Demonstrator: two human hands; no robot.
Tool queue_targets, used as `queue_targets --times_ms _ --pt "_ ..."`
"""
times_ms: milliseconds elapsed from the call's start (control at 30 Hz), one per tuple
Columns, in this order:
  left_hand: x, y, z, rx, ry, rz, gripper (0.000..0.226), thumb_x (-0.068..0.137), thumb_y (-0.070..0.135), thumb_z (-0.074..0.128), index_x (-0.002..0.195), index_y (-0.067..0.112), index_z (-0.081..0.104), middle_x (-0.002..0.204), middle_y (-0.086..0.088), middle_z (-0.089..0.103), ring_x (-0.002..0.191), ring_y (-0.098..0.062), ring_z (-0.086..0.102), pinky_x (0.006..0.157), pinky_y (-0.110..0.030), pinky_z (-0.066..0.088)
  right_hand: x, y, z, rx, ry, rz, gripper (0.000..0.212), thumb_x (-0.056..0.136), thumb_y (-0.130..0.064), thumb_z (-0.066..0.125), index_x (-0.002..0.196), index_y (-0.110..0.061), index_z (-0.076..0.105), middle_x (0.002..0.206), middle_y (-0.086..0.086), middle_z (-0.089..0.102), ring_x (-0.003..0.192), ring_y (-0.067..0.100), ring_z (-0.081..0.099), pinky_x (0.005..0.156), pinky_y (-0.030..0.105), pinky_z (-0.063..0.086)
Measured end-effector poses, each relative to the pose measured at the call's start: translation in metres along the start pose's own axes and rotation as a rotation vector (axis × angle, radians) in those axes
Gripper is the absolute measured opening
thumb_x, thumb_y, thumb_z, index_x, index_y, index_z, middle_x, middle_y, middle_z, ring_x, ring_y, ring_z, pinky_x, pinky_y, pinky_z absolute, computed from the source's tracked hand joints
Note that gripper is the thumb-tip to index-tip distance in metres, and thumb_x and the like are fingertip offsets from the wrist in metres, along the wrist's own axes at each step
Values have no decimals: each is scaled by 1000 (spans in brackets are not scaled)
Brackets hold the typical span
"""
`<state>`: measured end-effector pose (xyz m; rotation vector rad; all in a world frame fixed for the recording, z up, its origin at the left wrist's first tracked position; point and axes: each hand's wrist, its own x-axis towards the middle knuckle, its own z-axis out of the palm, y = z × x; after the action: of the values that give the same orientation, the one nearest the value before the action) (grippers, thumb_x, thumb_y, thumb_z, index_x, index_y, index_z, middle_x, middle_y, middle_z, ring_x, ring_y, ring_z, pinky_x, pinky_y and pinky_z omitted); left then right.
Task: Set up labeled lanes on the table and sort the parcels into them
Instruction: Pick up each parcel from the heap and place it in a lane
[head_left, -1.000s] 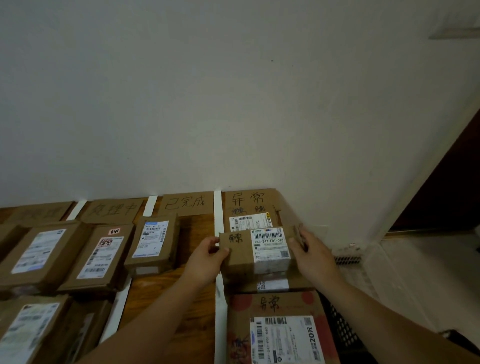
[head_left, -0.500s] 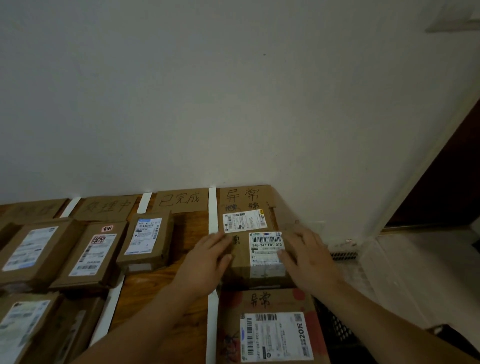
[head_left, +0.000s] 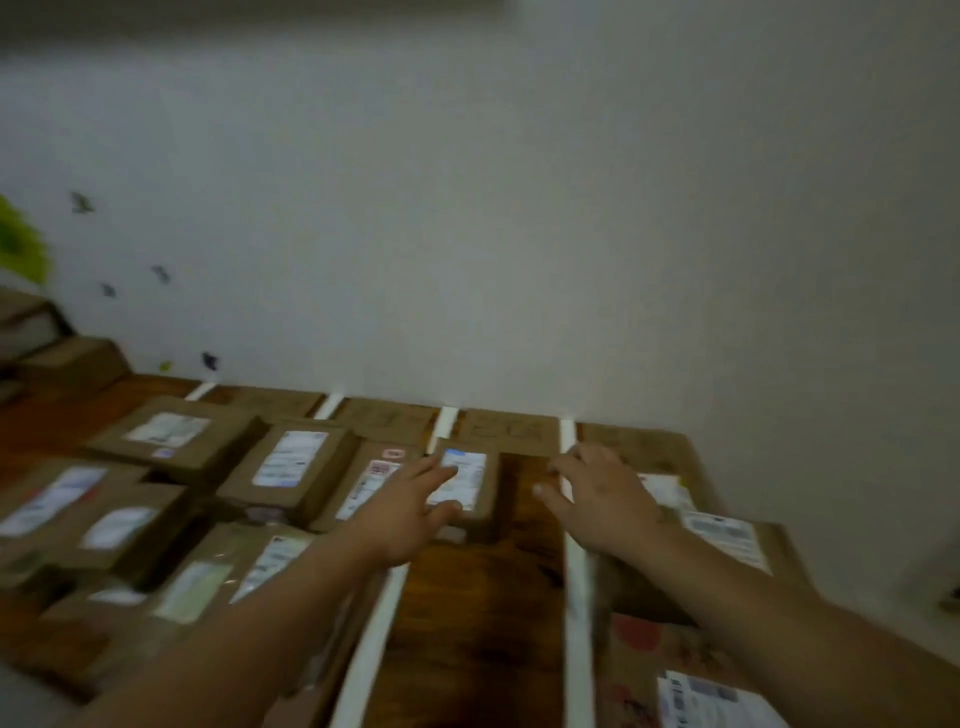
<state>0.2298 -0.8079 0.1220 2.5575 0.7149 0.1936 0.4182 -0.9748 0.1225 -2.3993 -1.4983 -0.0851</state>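
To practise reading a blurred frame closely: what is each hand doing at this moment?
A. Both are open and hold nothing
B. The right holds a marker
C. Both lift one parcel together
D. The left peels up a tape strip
A: the left hand spreads its fingers over a small parcel, the right hand spreads over a white tape strip, and neither has a grip on anything.

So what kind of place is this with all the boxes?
Probably a home-made parcel sorting spot: a wooden table against a plain wall, white tape strips dividing it into lanes, and cardboard parcels with shipping labels lined up inside.
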Motion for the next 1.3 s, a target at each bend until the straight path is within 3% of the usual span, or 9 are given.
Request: queue_targets --times_ms 67,167,500,733,933,1100,1300 --pt "-34 -56 -41 34 37 -83 54 93 39 51 143 23 37 154 -1 26 139 -15 25 109 -18 12 20 -63 15 35 -45 -65 39 91 -54 44 114 -26 59 113 3 52 113 23 45 94 33 37" --pt "-92 -142 -105 20 79 -261 57 92 44 53 143 25 37 155 -2 23 137 -17 32 107 -21 20 49 -164 40 131 -131 -141 38 90 -55 45 114 -29 59 119 1 52 116 22 46 94 33 38" --pt "-256 -357 -266 49 128 -609 64 91 49 52 146 28 28 156 -2 18 143 -21 16 113 -34 19 138 -454 96 224 -284 -379 40 91 -56 45 115 -27 59 115 0 53 108 20 50 85 31 41" --pt "-271 -475 -328 -9 141 -736 64 91 47 52 147 30 24 158 -3 12 145 -24 8 117 -43 15 228 -577 155 264 -343 -409 43 90 -59 43 119 -30 58 120 -3 54 103 14 51 81 31 42" --pt "-277 -596 -391 -16 177 -858 67 92 45 51 148 24 22 157 -5 13 144 -23 12 117 -40 16 320 -698 215 383 -393 -481 43 91 -57 45 118 -25 58 124 2 53 107 18 51 82 29 40" --pt "-316 -699 -448 -40 219 -969 67 91 44 54 147 23 24 155 -4 22 140 -21 25 114 -37 25 362 -814 254 369 -524 -548 41 92 -57 45 118 -28 55 123 0 49 110 19 48 82 31 38" --pt "-345 -841 -509 -63 268 -982 69 89 46 56 147 24 27 151 -4 30 132 -23 37 108 -36 34 411 -960 305 339 -524 -493 37 92 -54 47 121 -32 54 126 -3 49 112 14 48 85 28 39"
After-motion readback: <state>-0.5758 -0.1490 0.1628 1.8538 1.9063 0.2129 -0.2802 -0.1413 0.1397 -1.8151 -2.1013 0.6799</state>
